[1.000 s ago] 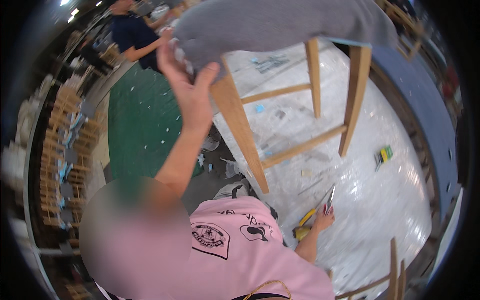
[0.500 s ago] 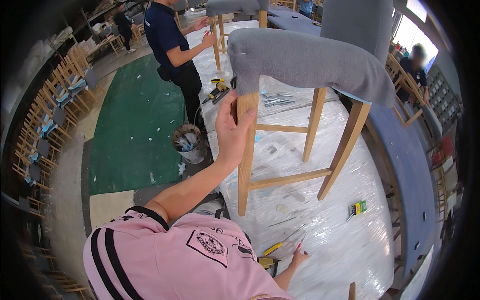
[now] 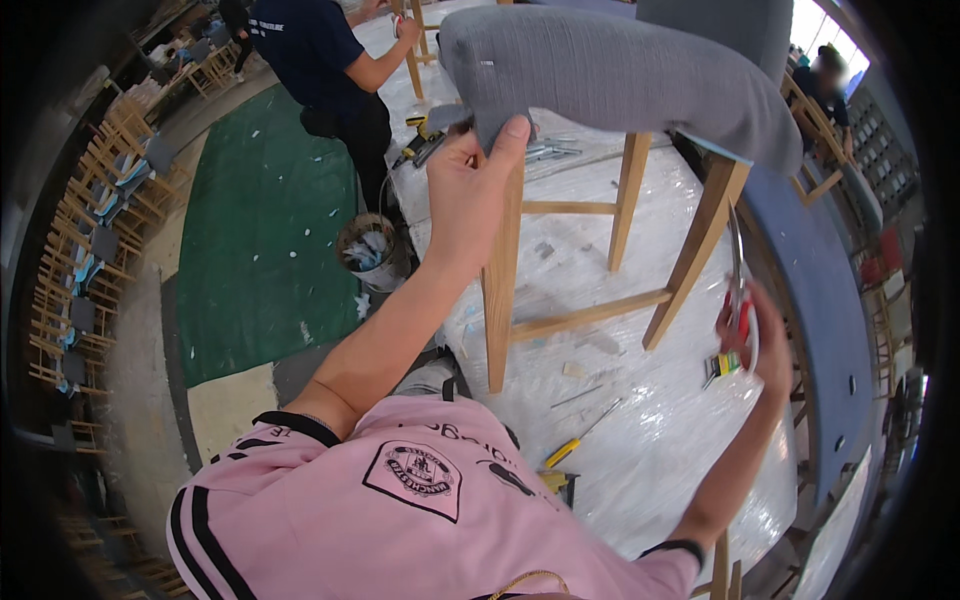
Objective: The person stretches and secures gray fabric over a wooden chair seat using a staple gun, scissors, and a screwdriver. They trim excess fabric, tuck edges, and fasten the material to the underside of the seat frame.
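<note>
A wooden chair (image 3: 505,290) with a grey upholstered seat (image 3: 610,70) stands on the plastic-covered table in front of me. My left hand (image 3: 470,195) is closed at the seat's near left corner, pinching the grey fabric (image 3: 492,128) against the top of the leg. To the right of the chair, my right hand (image 3: 765,335) grips scissors (image 3: 738,275) with red and white handles, blades pointing up beside the right leg. A yellow-handled screwdriver (image 3: 563,453) and a thin metal rod (image 3: 577,396) lie on the table between my arms.
A small green and yellow box (image 3: 718,369) lies by my right hand. Metal rods (image 3: 556,150) and a yellow-black tool (image 3: 417,145) lie beyond the chair. A bucket of scraps (image 3: 385,275) stands left of the table. A co-worker (image 3: 310,60) stands at the far left.
My right hand has risen from the table near the screwdriver to the chair's right, with the scissors. My left hand has shifted from the leg up to the fabric corner.
</note>
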{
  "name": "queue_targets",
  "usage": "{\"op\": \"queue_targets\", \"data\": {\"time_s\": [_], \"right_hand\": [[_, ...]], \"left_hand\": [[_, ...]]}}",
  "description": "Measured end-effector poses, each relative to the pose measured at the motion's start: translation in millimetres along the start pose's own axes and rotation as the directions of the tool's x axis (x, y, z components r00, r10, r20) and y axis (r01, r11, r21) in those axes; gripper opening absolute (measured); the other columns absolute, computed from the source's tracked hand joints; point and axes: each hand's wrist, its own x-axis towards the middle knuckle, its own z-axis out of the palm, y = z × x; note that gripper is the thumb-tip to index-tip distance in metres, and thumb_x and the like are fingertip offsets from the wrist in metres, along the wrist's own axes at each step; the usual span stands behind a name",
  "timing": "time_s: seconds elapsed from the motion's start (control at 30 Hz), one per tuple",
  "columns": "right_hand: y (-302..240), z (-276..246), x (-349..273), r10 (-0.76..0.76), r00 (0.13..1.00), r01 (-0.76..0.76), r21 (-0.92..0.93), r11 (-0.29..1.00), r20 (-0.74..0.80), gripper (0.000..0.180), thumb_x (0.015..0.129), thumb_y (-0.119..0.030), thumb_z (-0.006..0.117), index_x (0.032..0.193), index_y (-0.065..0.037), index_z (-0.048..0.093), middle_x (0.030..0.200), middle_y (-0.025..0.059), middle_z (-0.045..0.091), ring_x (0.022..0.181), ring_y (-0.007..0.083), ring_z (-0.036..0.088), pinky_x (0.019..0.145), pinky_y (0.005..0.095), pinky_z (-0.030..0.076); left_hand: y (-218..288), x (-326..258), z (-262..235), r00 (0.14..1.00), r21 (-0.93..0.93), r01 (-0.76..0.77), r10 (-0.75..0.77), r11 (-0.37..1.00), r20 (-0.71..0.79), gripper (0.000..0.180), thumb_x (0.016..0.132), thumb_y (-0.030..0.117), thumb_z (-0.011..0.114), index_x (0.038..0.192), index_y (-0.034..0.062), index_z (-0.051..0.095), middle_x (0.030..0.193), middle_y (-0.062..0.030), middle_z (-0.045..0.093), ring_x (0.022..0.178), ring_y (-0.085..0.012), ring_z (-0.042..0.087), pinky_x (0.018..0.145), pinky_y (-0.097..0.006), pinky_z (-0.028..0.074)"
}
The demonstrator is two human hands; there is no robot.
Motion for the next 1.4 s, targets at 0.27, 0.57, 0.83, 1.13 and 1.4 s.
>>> {"op": "queue_targets", "data": {"time_s": [0.27,0.57,0.83,1.13,1.4], "right_hand": [[-160,32,125,-0.115,0.881,0.421,-0.647,0.636,0.46,0.072,0.08,-0.069,0.078,0.115,-0.007,0.068,0.073,0.0013,0.056,0.065,0.0148,0.051,0.058,0.0324,0.04],[-190,66,162,-0.054,0.756,0.528,-0.558,0.64,0.653,0.081,0.073,-0.07,0.081,0.121,-0.006,0.07,0.092,0.008,0.073,0.076,0.0201,0.067,0.068,0.0306,0.056],[-196,77,139,-0.174,0.771,0.551,-0.504,0.665,0.613,0.061,0.077,-0.053,0.085,0.113,-0.004,0.073,0.091,0.0078,0.073,0.081,0.0208,0.069,0.074,0.0339,0.057],[-217,80,146,0.049,0.806,0.435,-0.646,0.627,0.59,0.069,0.067,-0.047,0.092,0.114,-0.002,0.07,0.097,0.0084,0.074,0.081,0.0196,0.068,0.077,0.0311,0.056],[-215,93,147,-0.104,0.737,0.573,-0.536,0.62,0.667,0.065,0.073,-0.055,0.088,0.108,-0.001,0.075,0.086,0.0086,0.074,0.073,0.018,0.067,0.066,0.0329,0.054]], "left_hand": [[-5,-6,-6,0.998,0.052,-0.027,0.03,0.998,-0.058,0.036,0.094,0.033,0.079,0.1,-0.0026,0.078,0.109,-0.0053,0.065,0.099,-0.012,0.056,0.088,-0.028,0.042],[-8,-32,-3,0.992,0.101,-0.113,0.118,0.988,-0.04,0.032,0.093,0.028,0.08,0.099,-0.0042,0.078,0.122,-0.0123,0.064,0.118,-0.0201,0.054,0.102,-0.034,0.039],[-14,-35,-8,0.989,0.091,-0.142,0.144,0.986,-0.013,0.032,0.094,0.026,0.078,0.099,-0.0055,0.076,0.125,-0.0115,0.062,0.115,-0.0186,0.056,0.101,-0.032,0.04],[-14,-35,-8,0.993,0.096,-0.115,0.113,0.989,0.02,0.029,0.094,0.024,0.078,0.103,-0.0031,0.076,0.122,-0.0075,0.062,0.113,-0.0147,0.056,0.098,-0.03,0.041],[-11,-36,-11,0.992,0.114,-0.129,0.126,0.985,0.029,0.028,0.089,0.027,0.082,0.097,0.0002,0.078,0.132,-0.0169,0.057,0.126,-0.0247,0.051,0.104,-0.038,0.04]]}}
